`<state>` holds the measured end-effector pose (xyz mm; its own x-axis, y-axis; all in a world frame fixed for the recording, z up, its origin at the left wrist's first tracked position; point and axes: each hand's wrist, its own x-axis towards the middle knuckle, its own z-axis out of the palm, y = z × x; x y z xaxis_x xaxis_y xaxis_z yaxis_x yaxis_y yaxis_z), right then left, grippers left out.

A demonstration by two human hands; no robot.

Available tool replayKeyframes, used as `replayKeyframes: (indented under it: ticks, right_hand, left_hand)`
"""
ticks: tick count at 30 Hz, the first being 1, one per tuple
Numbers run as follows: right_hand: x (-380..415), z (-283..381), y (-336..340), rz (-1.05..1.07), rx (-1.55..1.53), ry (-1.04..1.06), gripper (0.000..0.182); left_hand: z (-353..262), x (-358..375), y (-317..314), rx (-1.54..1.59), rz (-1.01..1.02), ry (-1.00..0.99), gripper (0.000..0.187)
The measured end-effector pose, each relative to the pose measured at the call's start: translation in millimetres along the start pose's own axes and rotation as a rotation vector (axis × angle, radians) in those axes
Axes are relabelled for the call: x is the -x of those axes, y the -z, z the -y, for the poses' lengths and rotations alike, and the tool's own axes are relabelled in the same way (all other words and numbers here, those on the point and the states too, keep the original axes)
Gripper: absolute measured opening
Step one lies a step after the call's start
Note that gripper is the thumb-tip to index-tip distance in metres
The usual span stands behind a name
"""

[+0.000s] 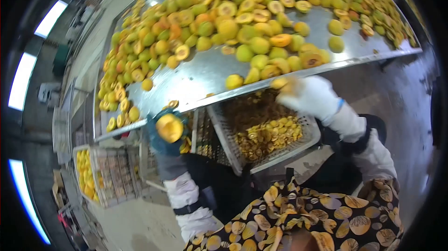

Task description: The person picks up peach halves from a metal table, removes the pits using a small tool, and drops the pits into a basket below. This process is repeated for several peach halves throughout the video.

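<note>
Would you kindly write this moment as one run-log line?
left hand: holds stone-fruit half | right hand: near steel table edge and crate, grip blurred | table: whole and halved stone fruit | crate: fruit pieces

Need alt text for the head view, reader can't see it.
A person's gloved left hand holds a cut yellow fruit at the edge of a metal table heaped with whole and cut fruit. The white-gloved right hand, blurred, is above a plastic crate of fruit pieces.

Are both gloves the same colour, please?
No, the left hand is in dark teal, while the right hand is in white.
</note>
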<state>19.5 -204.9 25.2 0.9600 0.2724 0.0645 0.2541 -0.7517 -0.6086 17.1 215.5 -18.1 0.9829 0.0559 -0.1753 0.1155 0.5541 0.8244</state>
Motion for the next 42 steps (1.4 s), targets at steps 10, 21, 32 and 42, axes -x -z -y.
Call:
replayKeyframes:
  ticks: [10, 21, 32, 42]
  right_hand:
    - [8.4, 51.2, 6.3, 0.547, -0.533, -0.177, 0.041]
    - [-30.3, -183.5, 110.4, -0.381, 0.524, -0.451, 0.045]
    - [-136.5, -161.3, 31.1, -0.312, -0.113, -0.510, 0.065]
    - [-184.0, -7.2, -85.8, -0.001, -0.253, -0.222, 0.062]
  left_hand:
    - [54.0, 12.3, -61.6, -0.338, 0.046, -0.474, 0.041]
    - [58.6, -27.8, -115.9, -1.403, 0.098, -0.843, 0.038]
    - [132.6, -115.3, -261.4, -1.812, 0.941, -0.751, 0.035]
    - [42.0, -139.6, -48.8, -1.703, 0.049, -0.702, 0.026]
